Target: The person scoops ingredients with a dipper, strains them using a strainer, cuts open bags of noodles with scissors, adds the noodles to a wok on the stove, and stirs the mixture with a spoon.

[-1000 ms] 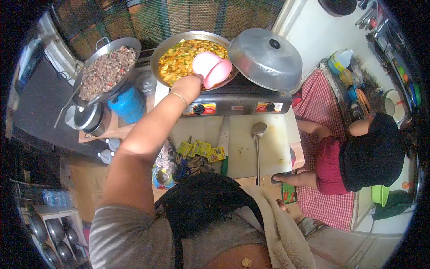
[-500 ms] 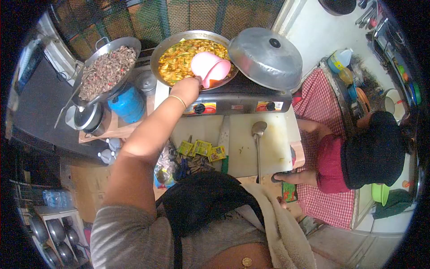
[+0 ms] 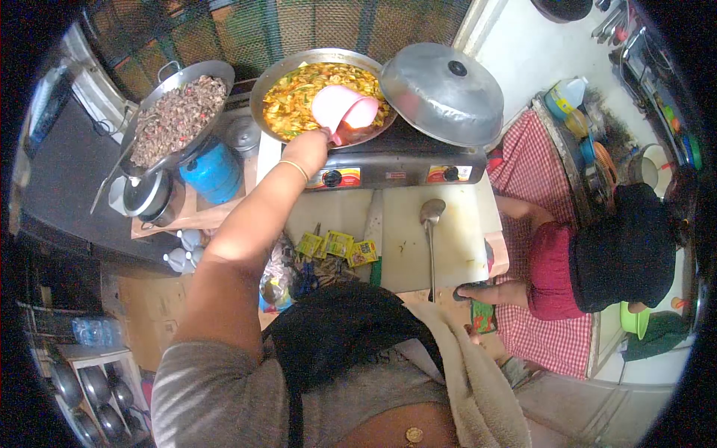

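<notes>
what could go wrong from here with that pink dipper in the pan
The left hand is right by the pan rim, so it could get burned if the pan is hot. The pink dipper is tipped over the food and might splash. The ladle handle points toward the apron and could get snagged.

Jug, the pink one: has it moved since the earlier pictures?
Yes, slightly: the jug has shifted left over the pan, away from the lid.
</notes>
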`<state>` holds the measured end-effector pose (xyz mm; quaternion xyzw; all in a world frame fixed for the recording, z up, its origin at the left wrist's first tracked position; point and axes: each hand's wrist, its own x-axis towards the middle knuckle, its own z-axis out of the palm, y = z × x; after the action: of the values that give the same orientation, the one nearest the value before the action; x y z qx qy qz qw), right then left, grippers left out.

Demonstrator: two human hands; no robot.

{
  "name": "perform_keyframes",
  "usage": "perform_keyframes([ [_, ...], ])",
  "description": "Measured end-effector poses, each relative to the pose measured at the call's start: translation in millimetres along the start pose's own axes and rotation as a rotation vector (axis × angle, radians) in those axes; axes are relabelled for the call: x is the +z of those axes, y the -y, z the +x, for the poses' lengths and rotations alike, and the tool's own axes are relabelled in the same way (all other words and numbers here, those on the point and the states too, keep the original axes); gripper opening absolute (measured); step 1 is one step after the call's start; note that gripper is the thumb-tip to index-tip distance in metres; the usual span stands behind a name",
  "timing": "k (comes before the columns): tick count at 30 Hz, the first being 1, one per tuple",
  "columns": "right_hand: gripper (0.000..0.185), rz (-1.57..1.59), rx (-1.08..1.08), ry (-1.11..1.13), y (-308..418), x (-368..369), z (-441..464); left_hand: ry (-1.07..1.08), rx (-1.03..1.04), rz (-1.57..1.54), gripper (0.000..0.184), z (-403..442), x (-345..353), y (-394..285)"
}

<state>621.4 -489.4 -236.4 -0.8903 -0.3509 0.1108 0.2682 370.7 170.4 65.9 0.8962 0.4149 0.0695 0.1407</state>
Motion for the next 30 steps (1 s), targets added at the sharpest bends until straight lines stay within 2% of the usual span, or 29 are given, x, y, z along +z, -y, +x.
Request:
perform_keyframes([
  [3,0.016,-0.159,0.066,-0.192,-8,18,-3,0.003,-0.017,-0.014,0.028,-10,-15,-10],
  [5,0.016,0.096,0.227,-0.237,-7,18,-2,0.002,-0.009,-0.024,0.028,-9,-13,-8],
  [6,0.016,0.405,0.363,-0.214,-7,17,-1,0.001,-0.004,-0.029,0.028,-9,-12,-6],
  [8,0.016,0.584,0.52,-0.222,-5,17,1,-0.011,0.004,-0.034,0.027,-4,-5,1],
  [12,0.019,0.053,0.599,-0.351,5,36,1,-0.007,-0.023,-0.018,0.025,-2,-4,2],
  [13,0.021,-0.081,0.614,-0.381,9,38,1,0.001,-0.03,-0.031,0.024,-1,-4,3],
  [16,0.022,-0.024,0.51,-0.289,14,23,-6,-0.001,-0.042,-0.064,0.022,6,0,12],
  [20,0.022,-0.161,0.526,-0.208,13,20,0,-0.088,0.007,-0.098,0.019,10,7,19],
  [25,0.022,-0.058,0.503,-0.269,-1,26,-10,-0.066,0.05,-0.125,0.021,13,1,17],
  [28,0.021,-0.034,0.461,-0.259,6,19,-15,-0.047,0.023,-0.106,0.022,22,4,19],
  [30,0.02,0.096,0.459,-0.199,8,11,-18,-0.048,0.021,-0.114,0.022,25,5,22],
])
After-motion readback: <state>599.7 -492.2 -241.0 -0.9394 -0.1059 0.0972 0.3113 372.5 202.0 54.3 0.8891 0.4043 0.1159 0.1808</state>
